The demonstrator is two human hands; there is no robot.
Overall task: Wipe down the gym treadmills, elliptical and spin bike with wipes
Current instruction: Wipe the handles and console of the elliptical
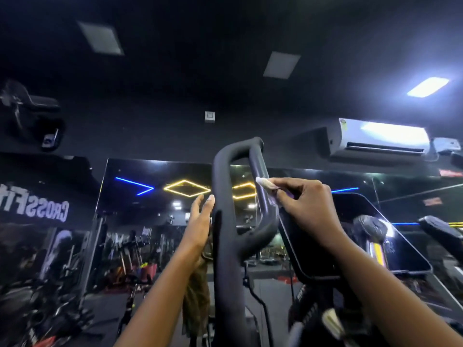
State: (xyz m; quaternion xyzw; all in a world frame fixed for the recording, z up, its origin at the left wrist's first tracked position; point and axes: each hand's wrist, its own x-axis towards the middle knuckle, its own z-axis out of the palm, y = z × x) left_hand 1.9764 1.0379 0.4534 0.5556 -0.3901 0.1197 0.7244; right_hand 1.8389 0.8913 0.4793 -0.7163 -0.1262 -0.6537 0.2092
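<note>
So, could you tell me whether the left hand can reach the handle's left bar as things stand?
Probably yes: the left hand is open, fingertips beside the left bar, nothing between them. The right hand presses the wipe on the other bar.

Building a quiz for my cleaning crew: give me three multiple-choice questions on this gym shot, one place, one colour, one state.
1. The small white wipe presses on: A a floor mat, B the right tube of the dark looped handlebar, C a dumbbell.
2. The diamond-shaped light strip is: A yellow, B red, C green.
3. The left hand is: A fisted, B gripping a wipe, C open.
Key: B, the right hand holds it there; A, it glows yellow; C, straight fingers hold nothing.
</note>
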